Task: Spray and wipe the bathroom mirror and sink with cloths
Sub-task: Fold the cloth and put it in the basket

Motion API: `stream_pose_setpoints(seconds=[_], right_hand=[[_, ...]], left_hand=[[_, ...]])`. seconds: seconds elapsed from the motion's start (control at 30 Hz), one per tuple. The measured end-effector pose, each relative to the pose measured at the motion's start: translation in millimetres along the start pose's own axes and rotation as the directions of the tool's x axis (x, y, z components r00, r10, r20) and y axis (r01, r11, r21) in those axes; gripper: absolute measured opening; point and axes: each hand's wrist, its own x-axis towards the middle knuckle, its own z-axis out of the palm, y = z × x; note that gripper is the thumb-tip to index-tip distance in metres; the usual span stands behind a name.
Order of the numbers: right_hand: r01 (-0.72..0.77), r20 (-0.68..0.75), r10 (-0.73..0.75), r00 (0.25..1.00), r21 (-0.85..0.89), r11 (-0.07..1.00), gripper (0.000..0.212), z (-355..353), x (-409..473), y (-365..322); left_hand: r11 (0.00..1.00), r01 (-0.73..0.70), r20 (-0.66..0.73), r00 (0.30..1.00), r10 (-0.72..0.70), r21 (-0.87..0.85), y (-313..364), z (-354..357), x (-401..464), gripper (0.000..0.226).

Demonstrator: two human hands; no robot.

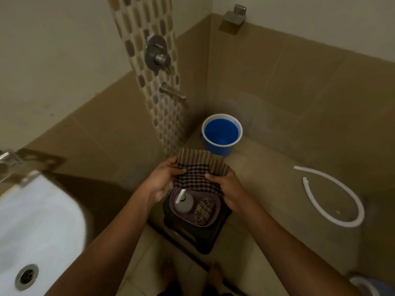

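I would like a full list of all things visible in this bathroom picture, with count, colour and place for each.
checked cloth: one, dark and beige, held over the tub
tub: one, purple, on the dark stool
spray bottle: one, grey, in the tub
folded cloth: one, beige checked, in the tub
stool: one, dark, on the floor
bucket: one, blue, in the corner
hose: one, white, floor at right
sink: one, white, lower left
shower valve: one, metal, wall
left hand: grips the checked cloth
right hand: grips the checked cloth
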Motion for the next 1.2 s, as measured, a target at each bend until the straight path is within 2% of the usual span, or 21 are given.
stream_pose_setpoints(seconds=[0.13, 0.2, 0.27, 0.33, 0.37, 0.47, 0.53, 0.6, 0.67, 0.73, 0.83, 0.87, 0.93, 1.03, 1.1, 1.2], right_hand=[[-0.063, -0.145, 0.072, 0.987, 0.067, 0.996, 0.029, -3.5, 14.1, 13.0], [-0.03, -0.189, 0.035, 0.981, 0.03, 0.999, 0.027, -2.4, 17.1, 17.4], [0.024, -0.169, -0.031, 0.985, -0.044, 0.999, 0.023, 3.6, 16.9, 17.1], [0.071, -0.126, -0.086, 0.988, -0.122, 0.99, 0.027, 10.4, 14.9, 14.0], [0.088, -0.105, -0.105, 0.989, -0.155, 0.984, 0.034, 11.9, 15.1, 14.1], [0.115, -0.082, -0.135, 0.987, -0.216, 0.97, 0.045, 15.2, 16.0, 19.5], [0.098, -0.086, -0.118, 0.989, -0.207, 0.973, 0.042, 15.5, 15.5, 23.3], [0.049, -0.134, -0.065, 0.989, -0.12, 0.992, 0.04, 11.2, 17.3, 28.2], [-0.019, -0.163, 0.042, 0.986, 0.137, 0.99, 0.042, 3.2, 19.5, 37.3], [-0.1, -0.13, 0.165, 0.978, 0.405, 0.909, 0.039, 0.0, 18.3, 50.1], [-0.178, -0.094, 0.259, 0.961, 0.508, 0.843, 0.084, 5.3, 18.3, 72.3], [-0.179, -0.109, 0.271, 0.956, 0.514, 0.838, 0.09, 9.1, 17.7, 76.1], [-0.178, -0.206, 0.284, 0.936, 0.419, 0.891, 0.079, 16.2, 18.2, 81.7], [-0.219, -0.327, 0.249, 0.912, 0.125, 0.968, 0.036, 18.5, 26.8, 96.0], [-0.282, -0.423, 0.25, 0.871, -0.012, 0.959, 0.036, 14.4, 34.6, 110.5], [-0.37, -0.519, 0.237, 0.821, -0.167, 0.914, 0.044, 4.5, 39.7, 128.2]], left_hand=[[0.999, 0.032, 0.024, 0.999, -0.032, -0.012, -6.5, -6.2, 18.4, 0.042], [0.998, 0.065, 0.03, 0.997, -0.065, 0.007, -9.1, -12.4, 25.4, 0.037], [0.994, 0.109, 0.07, 0.992, -0.107, -0.03, -11.7, -24.4, 33.8, 0.034], [0.983, 0.166, 0.116, 0.981, -0.157, -0.078, -15.2, -36.6, 42.3, 0.046], [0.982, 0.182, 0.14, 0.975, -0.173, -0.052, -17.6, -40.8, 47.0, 0.046], [0.971, 0.176, 0.157, 0.967, -0.202, 0.165, -22.6, -48.5, 58.9, 0.016], [0.933, 0.207, 0.193, 0.943, -0.27, 0.293, -26.9, -51.7, 64.5, 0.03], [0.913, 0.207, 0.254, 0.918, -0.305, 0.352, -29.3, -54.8, 68.2, 0.044], [0.934, 0.181, 0.299, 0.914, -0.276, 0.309, -32.5, -55.3, 69.4, 0.047], [0.964, 0.151, 0.296, 0.931, -0.213, 0.219, -36.4, -51.2, 67.4, 0.039], [0.979, 0.128, 0.222, 0.962, -0.161, 0.157, -50.6, -49.4, 69.4, 0.036], [0.979, 0.128, 0.177, 0.972, -0.155, 0.158, -56.4, -50.1, 70.2, 0.036], [0.973, 0.134, 0.1, 0.983, -0.155, 0.187, -70.5, -53.1, 72.3, 0.035], [0.95, 0.155, 0.02, 0.986, -0.167, 0.271, -98.6, -58.7, 74.9, 0.037], [0.925, 0.189, -0.031, 0.981, -0.189, 0.329, -117.9, -60.7, 78.5, 0.036], [0.891, 0.257, -0.078, 0.966, -0.246, 0.374, -149.5, -61.4, 82.2, 0.021]])
